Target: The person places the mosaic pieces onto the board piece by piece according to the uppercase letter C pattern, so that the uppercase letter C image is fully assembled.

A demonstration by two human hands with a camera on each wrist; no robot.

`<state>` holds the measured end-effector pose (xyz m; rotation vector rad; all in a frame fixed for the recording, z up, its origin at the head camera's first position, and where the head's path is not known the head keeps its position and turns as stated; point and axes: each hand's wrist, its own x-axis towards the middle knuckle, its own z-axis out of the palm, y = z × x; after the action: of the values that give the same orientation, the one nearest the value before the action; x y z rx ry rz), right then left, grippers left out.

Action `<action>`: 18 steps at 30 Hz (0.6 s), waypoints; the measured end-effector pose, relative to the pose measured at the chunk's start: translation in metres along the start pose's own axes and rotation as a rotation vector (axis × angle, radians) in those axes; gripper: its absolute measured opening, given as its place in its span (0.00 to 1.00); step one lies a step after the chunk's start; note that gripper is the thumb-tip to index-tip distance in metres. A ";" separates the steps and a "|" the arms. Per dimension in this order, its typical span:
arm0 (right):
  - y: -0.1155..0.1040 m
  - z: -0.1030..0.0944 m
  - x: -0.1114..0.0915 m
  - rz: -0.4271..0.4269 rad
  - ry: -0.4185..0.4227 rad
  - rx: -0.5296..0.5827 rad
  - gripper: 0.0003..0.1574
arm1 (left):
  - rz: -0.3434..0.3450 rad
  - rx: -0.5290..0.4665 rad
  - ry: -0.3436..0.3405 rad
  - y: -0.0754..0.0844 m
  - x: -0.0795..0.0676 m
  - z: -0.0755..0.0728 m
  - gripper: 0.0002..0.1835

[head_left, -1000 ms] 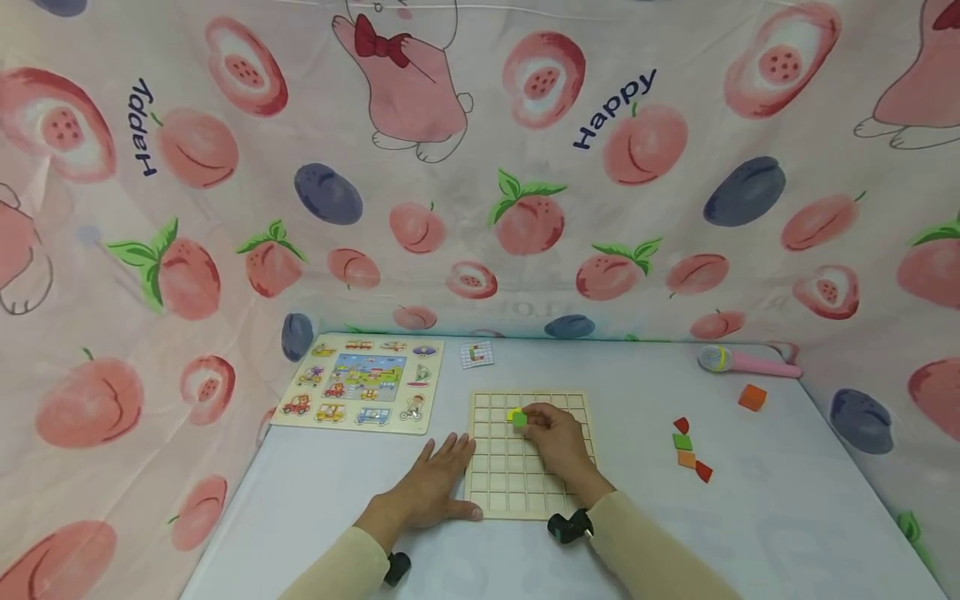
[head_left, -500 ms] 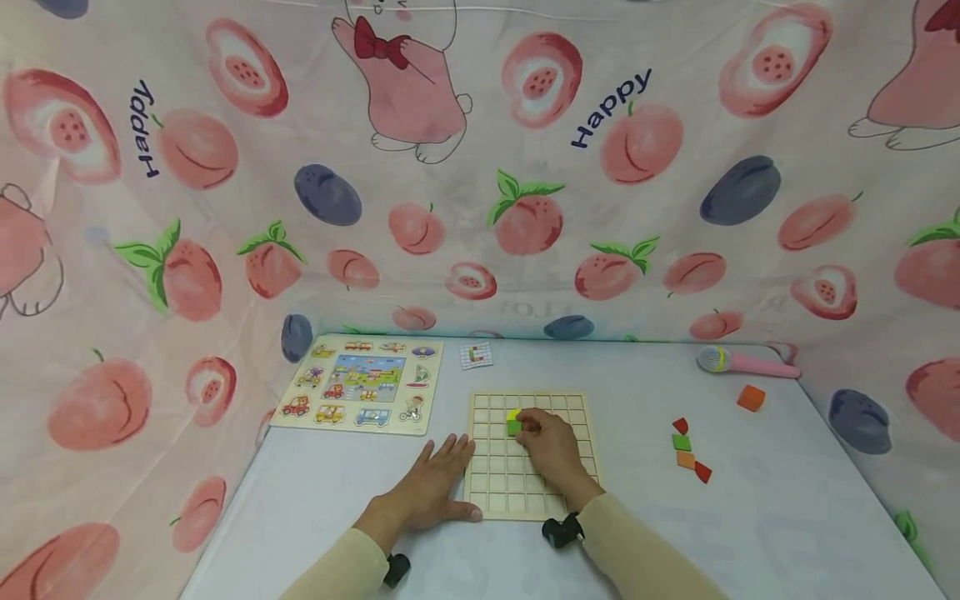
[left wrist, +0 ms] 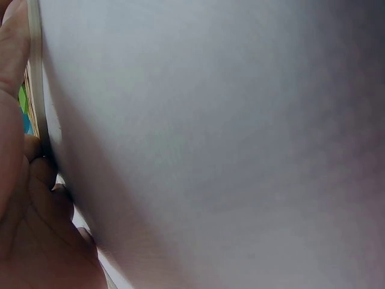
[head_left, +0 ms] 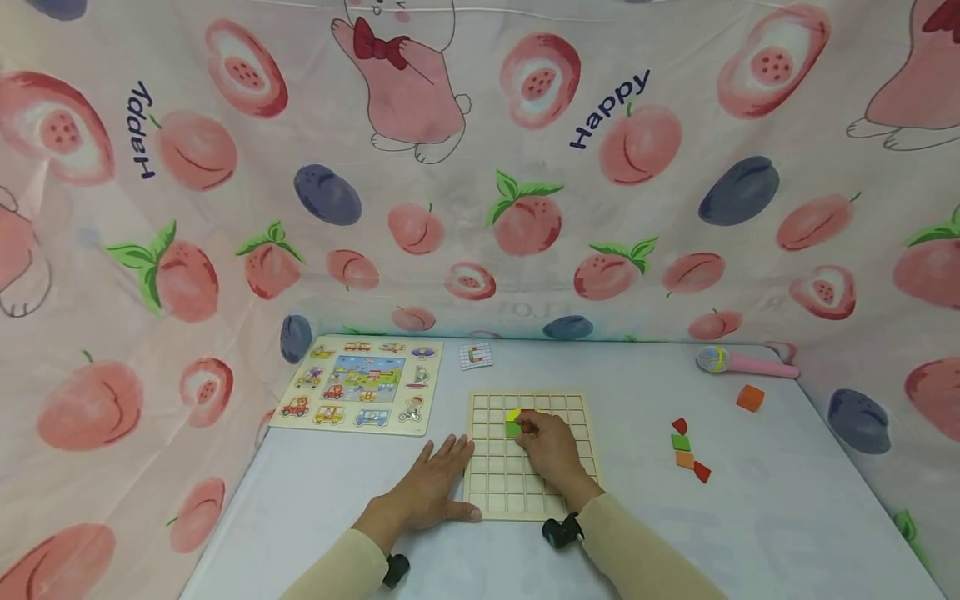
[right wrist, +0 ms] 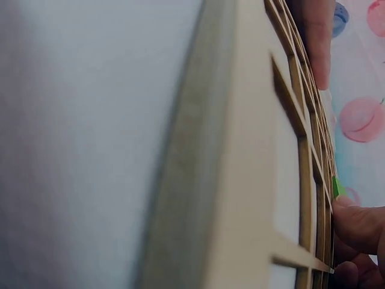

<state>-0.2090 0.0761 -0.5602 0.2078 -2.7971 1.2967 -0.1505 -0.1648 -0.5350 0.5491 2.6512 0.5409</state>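
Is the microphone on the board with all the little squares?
No, the pink microphone lies on the white table, just beyond the orange block and apart from the grid board.

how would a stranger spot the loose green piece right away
On the white table, find the wooden grid board. To its right, the loose green piece lies between a red piece and an orange piece. Among these loose neighbours, it alone is green.
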 end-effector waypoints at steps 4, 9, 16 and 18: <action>0.000 0.000 0.001 -0.002 -0.004 -0.014 0.14 | 0.003 -0.009 0.002 0.000 0.000 -0.001 0.61; 0.000 0.000 0.001 0.008 -0.007 -0.011 0.14 | 0.006 -0.007 0.002 0.000 0.000 -0.001 0.61; 0.000 0.001 0.001 0.024 -0.015 -0.036 0.14 | 0.004 -0.003 0.002 -0.001 0.001 0.000 0.61; 0.000 0.001 0.002 0.031 -0.020 -0.035 0.14 | 0.004 -0.001 0.002 -0.001 0.001 0.000 0.61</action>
<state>-0.2107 0.0754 -0.5604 0.1769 -2.8485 1.2583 -0.1516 -0.1651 -0.5357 0.5534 2.6522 0.5443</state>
